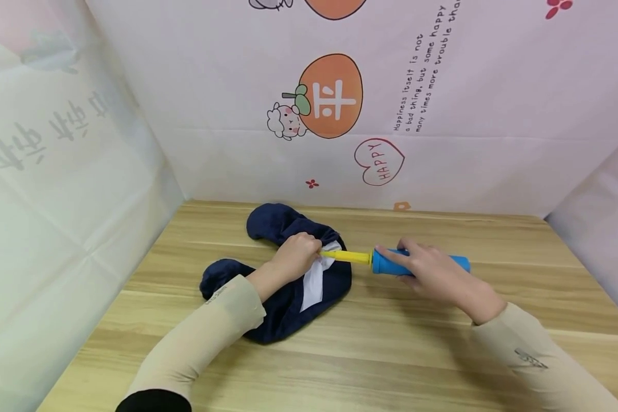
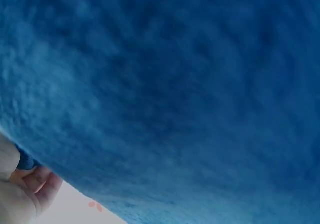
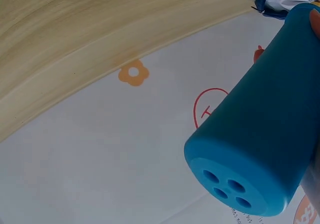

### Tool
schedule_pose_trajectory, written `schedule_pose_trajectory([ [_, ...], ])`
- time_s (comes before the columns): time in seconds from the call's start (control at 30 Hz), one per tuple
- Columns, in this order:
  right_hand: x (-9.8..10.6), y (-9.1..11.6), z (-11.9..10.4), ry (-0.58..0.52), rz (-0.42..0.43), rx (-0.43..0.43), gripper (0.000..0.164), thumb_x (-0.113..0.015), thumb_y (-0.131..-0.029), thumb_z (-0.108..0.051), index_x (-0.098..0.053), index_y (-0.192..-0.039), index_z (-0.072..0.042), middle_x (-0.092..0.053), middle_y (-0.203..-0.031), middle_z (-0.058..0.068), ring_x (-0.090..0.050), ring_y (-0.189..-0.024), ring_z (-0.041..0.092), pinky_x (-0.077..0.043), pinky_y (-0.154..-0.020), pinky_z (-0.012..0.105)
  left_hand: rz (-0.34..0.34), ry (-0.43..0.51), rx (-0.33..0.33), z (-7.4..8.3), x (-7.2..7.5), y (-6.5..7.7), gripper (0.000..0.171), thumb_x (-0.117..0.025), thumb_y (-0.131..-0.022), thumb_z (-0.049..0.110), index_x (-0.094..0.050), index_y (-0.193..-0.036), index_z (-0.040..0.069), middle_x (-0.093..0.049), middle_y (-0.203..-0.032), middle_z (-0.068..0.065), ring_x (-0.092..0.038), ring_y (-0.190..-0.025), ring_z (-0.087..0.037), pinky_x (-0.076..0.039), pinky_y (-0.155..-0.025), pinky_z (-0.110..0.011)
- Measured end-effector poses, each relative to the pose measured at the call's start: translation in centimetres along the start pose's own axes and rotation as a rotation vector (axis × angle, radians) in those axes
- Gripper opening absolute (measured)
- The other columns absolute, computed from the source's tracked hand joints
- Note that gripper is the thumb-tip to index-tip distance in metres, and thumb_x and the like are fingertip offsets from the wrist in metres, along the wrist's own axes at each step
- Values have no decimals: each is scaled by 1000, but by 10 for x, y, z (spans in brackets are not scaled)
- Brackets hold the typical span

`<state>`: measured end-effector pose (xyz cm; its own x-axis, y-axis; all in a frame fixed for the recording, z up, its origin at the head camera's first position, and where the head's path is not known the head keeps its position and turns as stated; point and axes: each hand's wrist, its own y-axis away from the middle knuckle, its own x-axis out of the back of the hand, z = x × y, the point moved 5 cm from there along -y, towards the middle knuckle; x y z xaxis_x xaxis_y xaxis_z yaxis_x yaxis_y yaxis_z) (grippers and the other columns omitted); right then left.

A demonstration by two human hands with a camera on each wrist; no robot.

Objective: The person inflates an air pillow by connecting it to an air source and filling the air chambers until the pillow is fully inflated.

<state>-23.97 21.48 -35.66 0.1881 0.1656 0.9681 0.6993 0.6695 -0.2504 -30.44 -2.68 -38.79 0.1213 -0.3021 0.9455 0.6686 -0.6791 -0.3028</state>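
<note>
A navy plush U-shaped neck pillow [image 1: 288,317] lies on the table with its two ends to the left; white inner fabric [image 1: 313,286] shows through an opening on its curved side. My left hand [image 1: 298,256] pinches the pillow at that opening, where the tip of a yellow nozzle [image 1: 352,257] meets it. The fingers hide the exact join. Plush [image 2: 165,94] fills most of the left wrist view. My right hand [image 1: 430,269] grips the blue body of a hand air pump [image 1: 383,262]. Several holes mark the pump's [image 3: 250,119] end in the right wrist view.
The wood-grain table [image 1: 391,355] ends at a white printed backdrop [image 1: 237,143] behind the pillow. Another white sheet [image 1: 56,200] hangs along the left, and a pale one [image 1: 602,240] stands on the right.
</note>
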Motion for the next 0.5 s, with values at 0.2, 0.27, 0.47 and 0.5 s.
schedule_pose_trajectory([
  [0.2,-2,-3,-3,-1,10,22,73,-88,-78,-3,-59,-145,-8,-58,-106,15,-53,-70,17,-55,-67,37,-39,47,55,-3,2,2,5,-74,-93,1,-76,-98,0,-73,-94,-12,-69,-90,-28,-56,-85,-37],
  [0.27,-3,-4,-3,-1,13,25,73,-88,-78,-3,-59,-145,-8,-58,-106,15,-54,-71,18,-55,-68,38,-54,79,85,-5,2,2,7,-73,-93,0,-76,-99,0,-74,-97,-13,-69,-93,-28,-56,-87,-37],
  [0.47,-6,-3,2,-26,13,-1,73,-87,-79,-3,-59,-146,-12,-59,-107,15,-56,-72,19,-57,-70,41,-66,138,173,-8,0,5,9,-73,-95,3,-75,-103,1,-74,-102,-11,-69,-95,-26,-56,-86,-36],
  [0.5,-7,-2,3,-34,13,-7,73,-87,-79,-3,-59,-146,-13,-59,-108,15,-57,-73,19,-57,-70,42,-66,139,186,-9,0,6,9,-73,-95,4,-75,-104,2,-74,-102,-11,-69,-94,-25,-56,-85,-36],
])
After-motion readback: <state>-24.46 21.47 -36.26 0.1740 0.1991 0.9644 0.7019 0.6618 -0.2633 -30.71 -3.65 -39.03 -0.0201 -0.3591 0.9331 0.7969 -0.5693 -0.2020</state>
